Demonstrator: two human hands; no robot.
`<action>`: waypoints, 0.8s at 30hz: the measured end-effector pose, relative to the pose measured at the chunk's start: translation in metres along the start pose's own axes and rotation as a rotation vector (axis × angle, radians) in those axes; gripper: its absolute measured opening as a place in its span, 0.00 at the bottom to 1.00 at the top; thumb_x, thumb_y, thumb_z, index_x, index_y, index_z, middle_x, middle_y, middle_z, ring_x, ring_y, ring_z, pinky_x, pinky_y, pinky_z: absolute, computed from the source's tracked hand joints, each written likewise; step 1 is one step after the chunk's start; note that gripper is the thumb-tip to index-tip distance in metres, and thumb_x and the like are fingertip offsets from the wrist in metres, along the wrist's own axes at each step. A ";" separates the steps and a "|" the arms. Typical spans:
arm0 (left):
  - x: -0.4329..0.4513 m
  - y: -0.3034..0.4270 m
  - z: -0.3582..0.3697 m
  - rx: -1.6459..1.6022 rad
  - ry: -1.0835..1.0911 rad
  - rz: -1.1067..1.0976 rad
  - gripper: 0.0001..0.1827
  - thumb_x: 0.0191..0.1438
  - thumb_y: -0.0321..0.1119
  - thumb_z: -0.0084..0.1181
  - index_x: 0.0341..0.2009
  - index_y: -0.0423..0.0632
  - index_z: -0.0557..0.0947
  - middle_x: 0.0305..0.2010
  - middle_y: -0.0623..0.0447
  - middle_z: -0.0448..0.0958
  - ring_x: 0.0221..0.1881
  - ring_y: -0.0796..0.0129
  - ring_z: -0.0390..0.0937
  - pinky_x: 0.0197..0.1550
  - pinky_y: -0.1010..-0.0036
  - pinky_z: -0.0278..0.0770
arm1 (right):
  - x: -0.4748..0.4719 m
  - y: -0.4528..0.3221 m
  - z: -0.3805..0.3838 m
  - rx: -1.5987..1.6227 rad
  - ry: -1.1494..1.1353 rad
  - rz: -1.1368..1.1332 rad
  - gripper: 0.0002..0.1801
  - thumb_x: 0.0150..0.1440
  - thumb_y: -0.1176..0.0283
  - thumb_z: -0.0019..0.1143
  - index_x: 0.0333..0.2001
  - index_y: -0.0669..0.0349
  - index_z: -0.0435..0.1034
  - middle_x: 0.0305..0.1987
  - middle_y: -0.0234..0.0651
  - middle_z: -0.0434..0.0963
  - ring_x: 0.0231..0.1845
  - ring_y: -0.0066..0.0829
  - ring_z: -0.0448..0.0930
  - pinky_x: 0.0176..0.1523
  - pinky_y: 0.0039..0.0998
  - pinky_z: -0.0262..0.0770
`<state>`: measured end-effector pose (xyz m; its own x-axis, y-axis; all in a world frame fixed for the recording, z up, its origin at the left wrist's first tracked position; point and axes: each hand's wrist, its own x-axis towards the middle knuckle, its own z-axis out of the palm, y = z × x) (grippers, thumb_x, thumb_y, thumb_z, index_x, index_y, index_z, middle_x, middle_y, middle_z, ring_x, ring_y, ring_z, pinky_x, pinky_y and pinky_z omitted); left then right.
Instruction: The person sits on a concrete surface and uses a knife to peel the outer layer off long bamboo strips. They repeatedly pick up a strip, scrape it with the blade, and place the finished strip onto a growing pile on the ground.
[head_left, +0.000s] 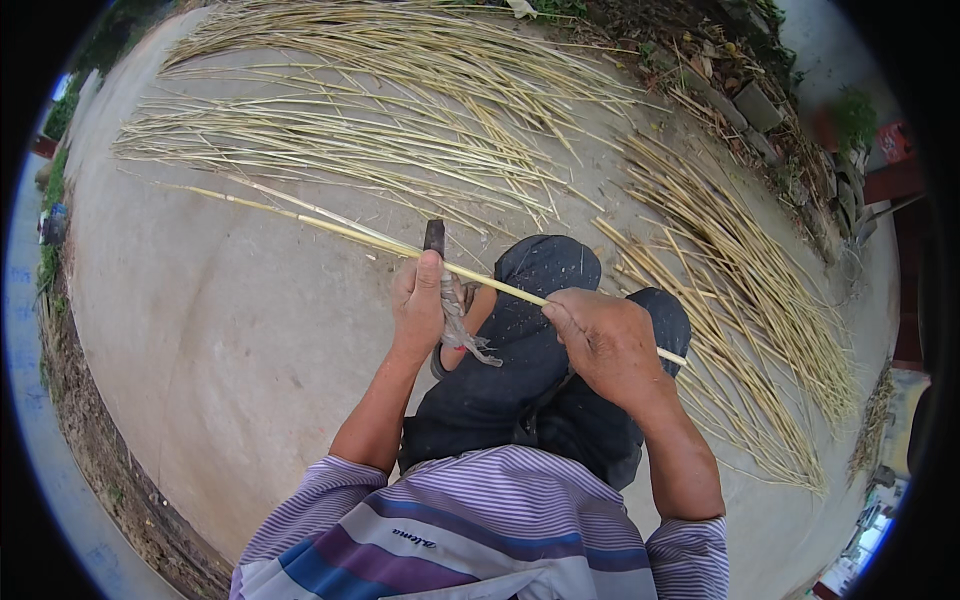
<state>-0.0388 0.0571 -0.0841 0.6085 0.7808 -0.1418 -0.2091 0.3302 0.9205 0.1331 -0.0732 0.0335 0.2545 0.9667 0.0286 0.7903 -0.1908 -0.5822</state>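
My left hand (418, 304) is closed around a small blade tool, with its thumb pressed on a long pale-yellow stalk (495, 283). The tool's dark, flat metal end (434, 235) stands up past the thumb. A frayed grey wrapping (454, 319) hangs below the stalk beside that hand. My right hand (611, 345) grips the stalk near its thick end, which sticks out beyond the fist over my knee. Leftward, the stalk thins to a tip above the concrete. A second pale strip (300, 202) runs off from the blade at a slight angle; whether it is joined to the stalk is unclear.
Loose stalks (337, 142) lie spread on the concrete ground (247, 322) ahead. Another pile of stalks (742, 277) is at the right. My bent legs in dark trousers (517, 360) are under the stalk. Blocks and dry litter (757, 105) line the far right edge.
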 end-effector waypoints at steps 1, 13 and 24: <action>0.000 -0.003 0.002 0.027 0.012 0.019 0.23 0.66 0.49 0.47 0.31 0.41 0.78 0.22 0.56 0.73 0.23 0.77 0.71 0.24 0.79 0.68 | 0.001 -0.002 0.004 0.010 0.007 -0.015 0.11 0.60 0.65 0.50 0.28 0.59 0.70 0.25 0.42 0.74 0.29 0.48 0.77 0.29 0.42 0.71; -0.012 -0.010 0.045 0.531 0.009 0.368 0.24 0.62 0.47 0.53 0.24 0.38 0.74 0.17 0.47 0.71 0.21 0.68 0.70 0.23 0.67 0.64 | 0.004 -0.017 0.018 0.044 0.078 -0.010 0.11 0.60 0.66 0.52 0.27 0.60 0.68 0.25 0.40 0.75 0.28 0.47 0.78 0.29 0.41 0.72; -0.011 -0.021 0.047 0.342 0.058 0.195 0.26 0.65 0.48 0.49 0.23 0.39 0.73 0.16 0.50 0.69 0.18 0.67 0.67 0.22 0.69 0.64 | 0.000 -0.011 0.022 -0.006 0.136 -0.011 0.10 0.59 0.67 0.53 0.28 0.61 0.70 0.26 0.41 0.76 0.27 0.46 0.78 0.28 0.40 0.72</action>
<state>-0.0052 0.0165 -0.0845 0.5359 0.8435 0.0359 -0.0434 -0.0149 0.9989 0.1123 -0.0678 0.0221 0.3184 0.9367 0.1453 0.7970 -0.1816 -0.5760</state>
